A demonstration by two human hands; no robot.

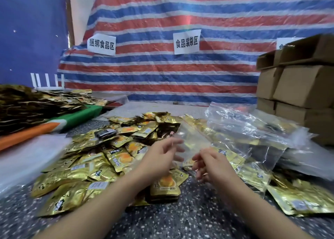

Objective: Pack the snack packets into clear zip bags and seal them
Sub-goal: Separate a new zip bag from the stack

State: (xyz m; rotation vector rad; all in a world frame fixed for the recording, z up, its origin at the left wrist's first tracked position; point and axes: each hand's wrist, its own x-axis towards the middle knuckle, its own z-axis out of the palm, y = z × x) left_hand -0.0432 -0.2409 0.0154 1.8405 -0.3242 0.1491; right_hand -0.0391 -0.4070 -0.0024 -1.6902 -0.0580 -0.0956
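An empty clear zip bag [189, 139] with a red zip strip is held up between both hands above the table's middle. My left hand [160, 157] grips its left edge with fingers spread and blurred. My right hand [211, 162] pinches its right lower edge. Beneath and to the left spreads a loose heap of gold snack packets [101, 159]; one black packet [105, 133] lies among them. A small stack of gold packets [165, 188] sits just under my left wrist. Filled clear bags of gold packets [298, 197] lie at the right.
A pile of empty clear bags [249, 125] lies at the right rear, with stacked cardboard boxes [298, 87] behind it. Left holds a dark packet heap [27, 105] on a green and orange sheet [54, 125]. A striped tarp [162, 72] with paper signs closes the back.
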